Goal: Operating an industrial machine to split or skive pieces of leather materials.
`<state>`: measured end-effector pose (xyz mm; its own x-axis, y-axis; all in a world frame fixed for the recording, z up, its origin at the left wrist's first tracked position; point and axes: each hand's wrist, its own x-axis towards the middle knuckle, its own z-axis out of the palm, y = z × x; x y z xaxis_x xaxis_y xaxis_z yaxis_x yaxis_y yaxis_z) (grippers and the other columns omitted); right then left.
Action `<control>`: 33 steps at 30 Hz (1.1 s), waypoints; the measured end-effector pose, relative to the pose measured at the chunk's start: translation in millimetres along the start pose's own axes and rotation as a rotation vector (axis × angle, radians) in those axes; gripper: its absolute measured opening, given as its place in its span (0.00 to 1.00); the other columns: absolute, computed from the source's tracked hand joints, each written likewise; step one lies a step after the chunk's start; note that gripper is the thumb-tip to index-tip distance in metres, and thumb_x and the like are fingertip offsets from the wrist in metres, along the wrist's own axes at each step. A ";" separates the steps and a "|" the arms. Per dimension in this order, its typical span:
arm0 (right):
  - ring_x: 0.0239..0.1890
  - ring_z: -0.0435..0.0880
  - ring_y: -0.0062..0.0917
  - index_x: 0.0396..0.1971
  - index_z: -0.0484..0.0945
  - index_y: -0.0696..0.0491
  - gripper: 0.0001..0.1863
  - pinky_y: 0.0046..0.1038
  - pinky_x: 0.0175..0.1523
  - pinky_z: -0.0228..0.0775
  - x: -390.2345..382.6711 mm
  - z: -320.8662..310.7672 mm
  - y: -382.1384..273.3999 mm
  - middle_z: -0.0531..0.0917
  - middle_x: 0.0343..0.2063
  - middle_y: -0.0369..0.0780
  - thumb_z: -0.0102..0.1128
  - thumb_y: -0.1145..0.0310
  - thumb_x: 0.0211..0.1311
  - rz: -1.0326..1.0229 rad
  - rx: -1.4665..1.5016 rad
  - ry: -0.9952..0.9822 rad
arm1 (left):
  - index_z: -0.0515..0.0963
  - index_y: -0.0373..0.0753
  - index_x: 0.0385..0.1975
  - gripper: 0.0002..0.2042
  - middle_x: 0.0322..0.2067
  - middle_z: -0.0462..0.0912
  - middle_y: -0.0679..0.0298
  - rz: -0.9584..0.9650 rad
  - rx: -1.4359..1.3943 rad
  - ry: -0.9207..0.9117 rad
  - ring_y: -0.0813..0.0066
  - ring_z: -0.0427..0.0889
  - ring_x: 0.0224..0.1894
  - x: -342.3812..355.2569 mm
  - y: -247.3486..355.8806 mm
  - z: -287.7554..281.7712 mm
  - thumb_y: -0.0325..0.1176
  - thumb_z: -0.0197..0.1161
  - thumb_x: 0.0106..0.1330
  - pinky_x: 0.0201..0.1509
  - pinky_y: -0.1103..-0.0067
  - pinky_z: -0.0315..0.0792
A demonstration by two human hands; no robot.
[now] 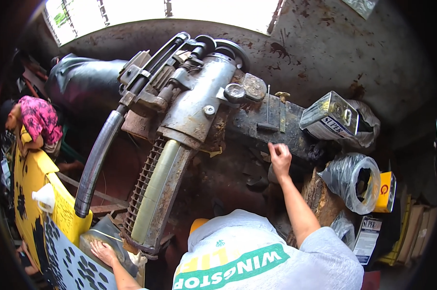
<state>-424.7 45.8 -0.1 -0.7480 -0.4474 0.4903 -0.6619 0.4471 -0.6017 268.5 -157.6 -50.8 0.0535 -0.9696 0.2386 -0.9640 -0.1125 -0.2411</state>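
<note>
Right hand (280, 160) was curled toward three o'clock, any grip indiscernible.
Left hand (104, 252) lay open toward seven o'clock, near the rust-stained grey cylindrical metal machine (192, 106).

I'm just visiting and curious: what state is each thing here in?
Left grip: open, fingers extended.
Right grip: fingers curled; whether it pinches anything is unclear.
T-shaped tool: lying on the dark bench.
Machine housing: upper part of the machine, rust-stained.
Coil spring: exposed.
Curved tube: bowed.
Clear plastic wrap: crumpled.
Window: bright with daylight.
</note>
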 end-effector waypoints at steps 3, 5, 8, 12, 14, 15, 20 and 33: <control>0.34 0.75 0.35 0.27 0.76 0.56 0.08 0.31 0.43 0.65 47.3 17.2 8.7 0.77 0.27 0.41 0.63 0.70 0.49 -0.066 0.048 0.043 | 0.77 0.35 0.36 0.10 0.50 0.74 0.62 0.006 -0.009 0.012 0.67 0.62 0.61 -1.5 1.7 -3.9 0.28 0.53 0.55 0.66 0.67 0.51; 0.39 0.74 0.37 0.35 0.73 0.56 0.15 0.33 0.47 0.65 75.6 35.5 27.9 0.77 0.32 0.45 0.64 0.68 0.47 -0.035 0.002 -0.007 | 0.77 0.35 0.36 0.11 0.50 0.74 0.62 -0.001 -0.017 0.007 0.66 0.62 0.61 -0.6 5.0 -4.3 0.29 0.54 0.54 0.66 0.67 0.51; 0.43 0.74 0.40 0.42 0.69 0.57 0.21 0.36 0.50 0.65 107.3 66.3 48.8 0.77 0.35 0.48 0.63 0.65 0.48 0.041 -0.133 -0.082 | 0.77 0.35 0.36 0.11 0.49 0.74 0.62 -0.002 -0.016 -0.020 0.66 0.63 0.61 -1.0 4.8 -5.4 0.29 0.54 0.54 0.66 0.67 0.51; 0.44 0.76 0.43 0.43 0.64 0.57 0.24 0.39 0.50 0.66 130.3 86.6 34.2 0.78 0.37 0.51 0.62 0.63 0.50 0.294 -0.378 -0.326 | 0.77 0.36 0.37 0.12 0.48 0.75 0.60 -0.021 -0.010 -0.006 0.67 0.63 0.60 -2.7 -4.5 5.2 0.29 0.54 0.53 0.66 0.68 0.51; 0.42 0.79 0.43 0.41 0.64 0.57 0.22 0.40 0.46 0.69 135.0 89.1 41.5 0.80 0.35 0.50 0.62 0.65 0.49 0.334 -0.453 -0.319 | 0.77 0.36 0.34 0.10 0.49 0.74 0.61 -0.010 -0.018 -0.009 0.66 0.63 0.60 0.1 8.0 -7.0 0.29 0.54 0.53 0.66 0.67 0.51; 0.41 0.79 0.42 0.41 0.64 0.56 0.21 0.40 0.45 0.70 138.1 87.0 47.8 0.80 0.35 0.50 0.61 0.66 0.49 0.361 -0.451 -0.326 | 0.77 0.37 0.33 0.09 0.49 0.74 0.62 0.010 -0.016 0.015 0.66 0.63 0.60 3.9 8.1 -2.6 0.29 0.54 0.53 0.66 0.67 0.51; 0.41 0.79 0.45 0.40 0.65 0.56 0.19 0.40 0.45 0.71 136.0 108.1 53.5 0.79 0.34 0.52 0.57 0.73 0.47 0.356 -0.344 -0.319 | 0.78 0.37 0.33 0.09 0.49 0.74 0.64 -0.029 -0.002 -0.019 0.67 0.63 0.60 -7.2 1.6 -9.3 0.28 0.53 0.54 0.66 0.67 0.51; 0.11 0.65 0.09 0.53 0.67 0.58 0.18 0.14 0.12 0.56 77.3 -48.9 -130.4 0.64 0.15 0.29 0.50 0.72 0.62 0.149 0.900 -0.189 | 0.78 0.36 0.32 0.09 0.50 0.73 0.61 -0.012 -0.068 0.014 0.65 0.62 0.60 -5.0 7.7 -16.6 0.28 0.53 0.53 0.66 0.67 0.50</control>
<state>-398.6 -9.2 147.1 -0.7492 -0.5879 0.3052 -0.2125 -0.2231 -0.9514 256.5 -150.0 -38.3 0.0624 -0.9650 0.2548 -0.9788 -0.1091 -0.1736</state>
